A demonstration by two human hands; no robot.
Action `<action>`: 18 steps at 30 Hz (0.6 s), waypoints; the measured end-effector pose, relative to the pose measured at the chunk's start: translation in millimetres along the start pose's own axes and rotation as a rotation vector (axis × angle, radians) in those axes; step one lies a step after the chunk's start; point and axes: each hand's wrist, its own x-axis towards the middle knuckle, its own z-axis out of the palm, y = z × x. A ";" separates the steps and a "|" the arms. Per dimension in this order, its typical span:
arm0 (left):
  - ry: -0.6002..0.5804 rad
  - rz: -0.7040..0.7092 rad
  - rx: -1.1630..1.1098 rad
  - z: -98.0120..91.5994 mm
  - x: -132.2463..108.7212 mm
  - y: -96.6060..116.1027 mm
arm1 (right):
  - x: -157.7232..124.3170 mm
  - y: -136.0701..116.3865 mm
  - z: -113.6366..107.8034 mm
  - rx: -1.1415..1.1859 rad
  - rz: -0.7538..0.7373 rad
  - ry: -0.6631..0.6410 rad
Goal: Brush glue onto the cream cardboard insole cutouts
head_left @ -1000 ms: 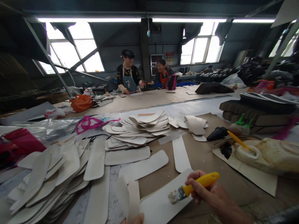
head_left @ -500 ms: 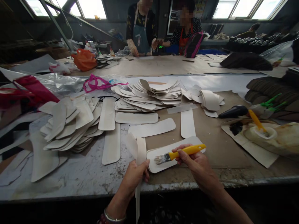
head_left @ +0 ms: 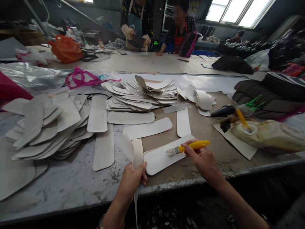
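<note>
With the brush (head_left: 188,147) pinched in the right hand (head_left: 202,157), even strokes are best laid across the flat insole piece (head_left: 159,157) while the left hand (head_left: 132,179), closed on a strip (head_left: 137,149), steadies it against the counter (head_left: 71,181).

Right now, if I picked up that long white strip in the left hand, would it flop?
Probably yes: the long white strip curls over above the left hand and dangles below the table edge, so it looks thin and bendy. It is likely light too.

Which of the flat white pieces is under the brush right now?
The white piece nearest the table edge, under the brush in the right hand; the others lie farther back, untouched.
</note>
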 end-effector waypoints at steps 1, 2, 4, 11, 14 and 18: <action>-0.007 0.006 0.005 -0.6 -0.1 -0.2 | 1.1 2.6 -6.0 -0.047 -0.007 0.026; -0.014 0.014 0.010 -1.1 -0.1 -0.4 | 2.2 4.9 -11.9 -0.093 -0.014 0.055; -0.030 0.030 0.021 -1.6 0.2 -1.1 | 4.6 8.2 -23.0 -0.185 -0.026 0.116; 0.011 0.018 0.021 0.2 1.3 -3.9 | 11.6 11.5 -47.9 -0.447 -0.168 0.253; 0.006 0.033 0.041 -1.6 3.9 -8.1 | 10.8 7.4 -55.3 -0.474 -0.207 0.299; -0.021 0.025 0.121 -10.8 11.2 -19.0 | 10.5 -1.7 -82.7 -0.481 -0.206 0.407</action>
